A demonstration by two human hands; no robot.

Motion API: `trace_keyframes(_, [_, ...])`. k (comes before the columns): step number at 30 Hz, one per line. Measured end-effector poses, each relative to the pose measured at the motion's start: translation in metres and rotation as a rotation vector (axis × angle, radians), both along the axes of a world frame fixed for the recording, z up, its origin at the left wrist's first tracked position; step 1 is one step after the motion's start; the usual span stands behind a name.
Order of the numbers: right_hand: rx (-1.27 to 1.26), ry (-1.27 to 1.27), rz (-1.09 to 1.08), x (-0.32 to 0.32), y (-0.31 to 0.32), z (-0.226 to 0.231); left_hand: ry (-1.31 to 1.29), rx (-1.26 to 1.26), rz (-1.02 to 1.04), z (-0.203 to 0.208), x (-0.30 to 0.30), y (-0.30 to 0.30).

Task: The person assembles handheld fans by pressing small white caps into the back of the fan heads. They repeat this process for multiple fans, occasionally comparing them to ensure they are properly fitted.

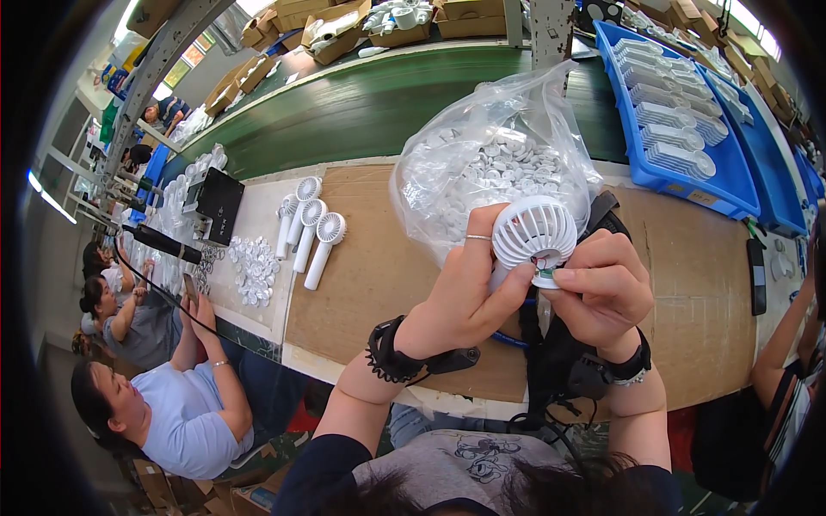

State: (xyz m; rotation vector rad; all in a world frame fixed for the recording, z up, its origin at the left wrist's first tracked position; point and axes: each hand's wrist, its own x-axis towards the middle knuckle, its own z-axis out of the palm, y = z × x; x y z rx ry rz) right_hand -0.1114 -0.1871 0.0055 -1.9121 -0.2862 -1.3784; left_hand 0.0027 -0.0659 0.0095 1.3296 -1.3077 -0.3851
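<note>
Between both hands, over the cardboard-covered bench, is a white handheld fan [535, 230] with its round slatted cage upward. My left hand [475, 279] is closed around its left side, thumb at the lower edge of the cage. My right hand [604, 288] pinches at the neck, just right of a small green circuit board [545, 273] with a bit of red wire showing. Whether a small part sits in the right fingertips is hidden. Right behind the fan lies a clear plastic bag [430, 185] full of small round white caps [508, 163].
Several finished-looking white fans [317, 232] lie to the left, beside a pile of small clear parts [254, 271] and a black box [215, 206]. Blue trays [693, 191] of white handle shells stand at the right. A green conveyor [344, 120] runs behind. Co-workers sit on both sides.
</note>
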Motion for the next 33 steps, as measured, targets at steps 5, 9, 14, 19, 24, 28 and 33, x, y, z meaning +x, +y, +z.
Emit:
trace_keyframes(5, [0.036,0.017,-0.004,0.0,0.0,-0.001,0.154,0.078,-0.021,0.002,-0.004,0.002])
trace_keyframes(9, [0.055,0.046,-0.023,0.0,0.0,0.002,0.174,0.087,-0.03,0.003,-0.004,0.002])
trace_keyframes(14, [0.096,0.084,-0.019,-0.001,0.0,0.003,0.116,0.008,-0.045,-0.002,-0.002,0.0])
trace_keyframes(19, [0.126,0.102,-0.029,0.0,-0.001,0.001,-0.05,-0.114,-0.066,-0.004,0.002,-0.004])
trace_keyframes(24, [0.268,0.081,0.017,0.002,0.003,-0.004,-0.059,-0.093,-0.038,-0.006,0.001,-0.004])
trace_keyframes(28, [0.394,0.075,0.06,0.002,0.004,-0.004,0.065,-0.052,-0.051,-0.007,-0.003,-0.003])
trace_keyframes(33, [0.332,0.068,0.04,0.001,0.001,-0.004,0.263,0.044,-0.075,-0.008,-0.008,0.001])
